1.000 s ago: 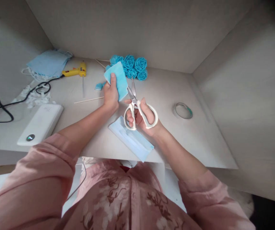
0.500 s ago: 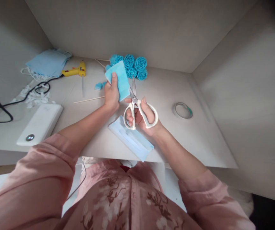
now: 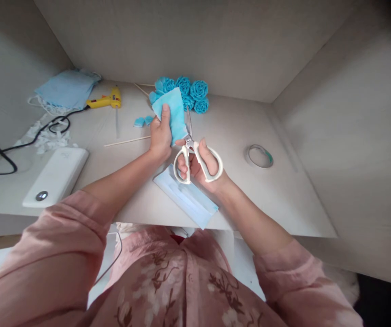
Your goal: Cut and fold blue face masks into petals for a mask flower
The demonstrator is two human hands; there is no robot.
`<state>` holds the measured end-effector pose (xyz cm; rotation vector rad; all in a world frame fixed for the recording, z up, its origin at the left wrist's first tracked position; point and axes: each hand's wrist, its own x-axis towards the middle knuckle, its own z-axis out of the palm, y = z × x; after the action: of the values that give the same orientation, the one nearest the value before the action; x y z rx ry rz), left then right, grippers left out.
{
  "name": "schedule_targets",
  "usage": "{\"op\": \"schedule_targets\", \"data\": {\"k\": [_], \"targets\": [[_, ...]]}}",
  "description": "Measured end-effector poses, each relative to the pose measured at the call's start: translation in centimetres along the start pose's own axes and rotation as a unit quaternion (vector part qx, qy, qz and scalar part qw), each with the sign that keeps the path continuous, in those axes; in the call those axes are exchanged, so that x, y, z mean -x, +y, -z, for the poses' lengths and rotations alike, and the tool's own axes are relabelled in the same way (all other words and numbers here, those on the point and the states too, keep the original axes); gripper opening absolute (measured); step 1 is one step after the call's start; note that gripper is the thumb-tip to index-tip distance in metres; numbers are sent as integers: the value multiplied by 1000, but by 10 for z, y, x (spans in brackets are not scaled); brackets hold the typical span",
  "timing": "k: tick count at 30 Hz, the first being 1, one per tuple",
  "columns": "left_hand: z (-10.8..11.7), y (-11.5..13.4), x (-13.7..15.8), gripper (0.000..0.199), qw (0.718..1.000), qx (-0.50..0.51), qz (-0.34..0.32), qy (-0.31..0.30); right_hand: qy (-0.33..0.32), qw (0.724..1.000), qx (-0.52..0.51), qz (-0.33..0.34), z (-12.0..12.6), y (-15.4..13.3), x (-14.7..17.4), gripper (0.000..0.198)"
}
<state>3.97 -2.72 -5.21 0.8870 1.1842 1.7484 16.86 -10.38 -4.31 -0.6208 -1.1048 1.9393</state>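
Blue fabric [image 3: 177, 117] is gripped by the left hand [image 3: 161, 135], thumb on top, above the tabletop [image 3: 284, 195] and before the blue flowers [image 3: 199, 91]. Scissors [image 3: 188, 140] are held in the right hand [image 3: 209, 159], handles spread, at the fabric's edge. A mask [image 3: 195, 200] is seen beneath.

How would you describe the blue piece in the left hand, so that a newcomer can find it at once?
Along the back of the desk lies a bunch of blue rosettes. Just in front of them, the left hand grips the blue piece, beside the scissors. It is flat, unlike the rounded rosettes, and brighter blue than the folded strip lying nearer the front.
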Motion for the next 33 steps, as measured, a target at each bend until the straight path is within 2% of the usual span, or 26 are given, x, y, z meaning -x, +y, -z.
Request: {"op": "schedule_targets", "data": {"k": [3,11,15,21,27,33], "targets": [[0,1,1,49,1000,1,-2,-2,-7,1000,-6,12,0,0,0,57],[-2,4,5,46,1000,13,7,-9,29,1000,-3,-2,-3,-4,0,58],[-2,3,8,46,999,12,-1,-31,37,999,-8,-5,-2,-1,-1,59],[0,-8,-2,49,999,29,12,-9,58,998,-23,9,-7,-3,2,57],[2,-13,-6,54,999,31,5,-23,92,995,-23,-1,-10,-3,2,57],[3,-15,-10,55,1000,18,2,-10,110,994,-18,-2,-8,-3,1,58]]}}
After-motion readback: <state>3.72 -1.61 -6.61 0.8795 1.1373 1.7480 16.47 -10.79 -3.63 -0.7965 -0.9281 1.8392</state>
